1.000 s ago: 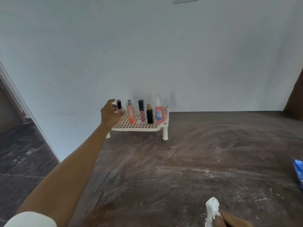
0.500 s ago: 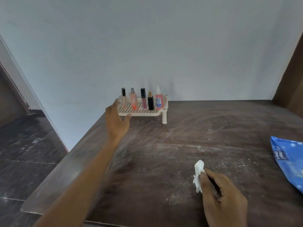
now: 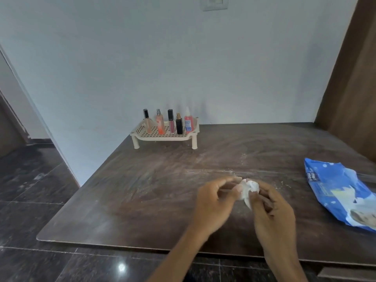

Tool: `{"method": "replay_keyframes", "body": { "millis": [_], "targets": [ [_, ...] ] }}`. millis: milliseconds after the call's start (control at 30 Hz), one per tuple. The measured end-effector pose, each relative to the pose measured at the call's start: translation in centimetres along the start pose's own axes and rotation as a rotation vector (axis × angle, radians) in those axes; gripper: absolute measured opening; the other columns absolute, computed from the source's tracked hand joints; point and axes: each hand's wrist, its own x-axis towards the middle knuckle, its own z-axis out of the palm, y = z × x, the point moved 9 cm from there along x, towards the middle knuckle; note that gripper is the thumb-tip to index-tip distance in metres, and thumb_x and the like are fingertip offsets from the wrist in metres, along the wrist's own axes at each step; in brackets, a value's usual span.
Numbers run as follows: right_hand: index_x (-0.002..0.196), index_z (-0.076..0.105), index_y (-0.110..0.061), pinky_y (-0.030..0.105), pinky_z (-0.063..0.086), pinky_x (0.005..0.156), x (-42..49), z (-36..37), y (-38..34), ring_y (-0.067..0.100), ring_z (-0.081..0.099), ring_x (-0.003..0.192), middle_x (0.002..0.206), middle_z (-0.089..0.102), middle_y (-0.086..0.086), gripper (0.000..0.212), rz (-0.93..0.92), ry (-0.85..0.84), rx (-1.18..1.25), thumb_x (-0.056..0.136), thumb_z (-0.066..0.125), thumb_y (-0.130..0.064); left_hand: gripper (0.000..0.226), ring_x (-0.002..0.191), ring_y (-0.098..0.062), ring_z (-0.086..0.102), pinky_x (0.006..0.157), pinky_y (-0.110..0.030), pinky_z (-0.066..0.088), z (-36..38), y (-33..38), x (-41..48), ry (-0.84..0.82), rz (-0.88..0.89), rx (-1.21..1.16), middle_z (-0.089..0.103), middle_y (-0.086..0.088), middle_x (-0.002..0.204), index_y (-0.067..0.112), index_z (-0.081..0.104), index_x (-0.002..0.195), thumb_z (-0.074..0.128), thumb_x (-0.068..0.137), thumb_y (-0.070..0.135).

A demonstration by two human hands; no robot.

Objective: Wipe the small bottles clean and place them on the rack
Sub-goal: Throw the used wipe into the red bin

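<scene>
White wipe (image 3: pixel 249 189) pinched between both hands (image 3: pixel 215 200) (image 3: pixel 270 208), bottles (image 3: pixel 160 124) on rack (image 3: pixel 162 137) well beyond.

soft, even, fairly dim light; small glare spot on the glossy black floor tiles (image 3: pixel 121 267); left hand (image 3: pixel 215 202) motion-blurred; lines bow toward the borders.

The left hand (image 3: pixel 215 202) was motion-blurred at its fingertips. Whether they pinched the white tissue (image 3: pixel 249 189) or only touched it could not be determined. The lower part of the tissue was covered by the curled fingers of the right hand (image 3: pixel 272 212), which gripped it. Both forearms were cut off by the bottom edge. The blue packet (image 3: pixel 335 188) was cut off by the right edge. The label on the pink bottle (image 3: pixel 188 124) on the rack (image 3: pixel 164 136) was too small to read. The rack's rear legs were hidden. The wall plate (image 3: pixel 215 3) was cut off by the top edge.
</scene>
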Motion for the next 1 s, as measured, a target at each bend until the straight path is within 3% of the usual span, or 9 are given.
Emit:
{"method": "replay_keyframes", "body": {
  "millis": [167, 300, 400, 500, 633, 767, 867, 933, 1000],
  "targets": [
    [0.099, 0.074, -0.029, 0.038, 0.056, 0.086, 0.4, -3.6, -0.1, 0.004, 0.07, 0.087, 0.091, 0.075, -0.013, 0.022, 0.068, -0.004, 0.065, 0.09, 0.064, -0.012, 0.022, 0.096, -0.003, 0.072, 0.091, -0.034, 0.059, 4.1, -0.1, -0.8, 0.034, -0.105, -0.22, 0.077, 0.012, 0.104, 0.027, 0.075, 0.113, 0.069, 0.093, 0.033],
    [0.097, 0.076, -0.018, 0.043, 0.054, 0.09, -0.5, -8.6, -0.7, 0.016, 0.07, 0.095, 0.095, 0.076, 0.0, 0.02, 0.082, -0.012, 0.156, 0.091, 0.06, -0.009, 0.019, 0.087, -0.01, 0.076, 0.08, -0.026, 0.059, 8.4, 1.4, -1.6, -0.001, -0.131, -0.344, 0.08, 0.003, 0.092, 0.017, 0.079, 0.103, 0.075, 0.088, 0.028],
    [0.098, 0.077, -0.017, 0.045, 0.052, 0.092, -1.2, -12.9, -0.6, 0.019, 0.069, 0.099, 0.097, 0.076, 0.001, 0.019, 0.106, -0.018, 0.141, 0.094, 0.058, -0.019, 0.026, 0.088, -0.01, 0.076, 0.074, -0.019, 0.057, 12.5, 2.7, -2.4, -0.113, -0.157, -0.44, 0.08, 0.001, 0.095, 0.014, 0.077, 0.108, 0.08, 0.083, 0.022],
    [0.097, 0.075, -0.014, 0.035, 0.055, 0.08, -2.3, -17.8, 0.1, 0.021, 0.071, 0.091, 0.091, 0.076, 0.003, 0.015, 0.11, 0.014, 0.072, 0.09, 0.064, -0.019, 0.035, 0.084, -0.006, 0.075, 0.068, -0.015, 0.056, 16.7, 4.4, -3.7, -0.218, -0.147, -0.466, 0.079, 0.0, 0.095, 0.015, 0.073, 0.114, 0.082, 0.081, 0.013],
    [0.104, 0.067, -0.012, 0.036, 0.057, 0.069, -4.8, -24.8, 2.3, 0.026, 0.071, 0.083, 0.089, 0.074, 0.008, 0.022, 0.209, 0.063, 0.053, 0.083, 0.07, -0.017, 0.029, 0.085, -0.004, 0.075, 0.073, -0.017, 0.058, 22.4, 6.4, -6.5, -0.286, 0.009, -0.407, 0.08, 0.001, 0.094, 0.011, 0.078, 0.104, 0.085, 0.077, 0.012],
    [0.107, 0.072, -0.026, 0.044, 0.054, 0.085, -7.9, -30.6, 5.8, 0.024, 0.07, 0.094, 0.1, 0.074, 0.002, 0.027, 0.328, 0.013, -0.11, 0.08, 0.073, -0.029, 0.022, 0.078, -0.001, 0.074, 0.072, -0.016, 0.057, 29.6, 5.3, -9.9, -0.365, 0.038, -0.343, 0.078, 0.004, 0.086, 0.005, 0.079, 0.093, 0.087, 0.074, 0.013],
    [0.095, 0.077, -0.025, 0.045, 0.056, 0.083, -11.0, -35.4, 10.9, 0.022, 0.072, 0.087, 0.091, 0.076, 0.0, 0.033, 0.497, 0.164, -0.159, 0.066, 0.078, -0.041, 0.018, 0.077, 0.0, 0.073, 0.073, -0.018, 0.057, 36.3, 1.4, -12.8, -0.481, -0.085, -0.295, 0.078, 0.004, 0.084, 0.006, 0.079, 0.087, 0.087, 0.074, 0.016],
    [0.088, 0.078, -0.025, 0.04, 0.058, 0.078, -13.0, -38.1, 15.3, 0.018, 0.072, 0.081, 0.085, 0.076, -0.002, 0.028, 0.611, 0.302, -0.211, 0.065, 0.081, -0.039, 0.021, 0.087, -0.002, 0.073, 0.083, -0.023, 0.059, 40.5, -1.9, -15.0, -0.553, -0.207, -0.246, 0.079, 0.004, 0.095, 0.011, 0.079, 0.097, 0.084, 0.079, 0.02],
    [0.086, 0.077, -0.026, 0.037, 0.058, 0.081, -14.9, -40.7, 20.2, 0.017, 0.071, 0.085, 0.086, 0.076, -0.003, 0.019, 0.714, 0.451, -0.3, 0.069, 0.084, -0.031, 0.023, 0.087, 0.003, 0.07, 0.085, -0.017, 0.057, 44.0, -5.5, -17.3, -0.616, -0.37, -0.239, 0.077, -0.001, 0.106, 0.011, 0.076, 0.109, 0.078, 0.086, 0.014]
  ]
}}
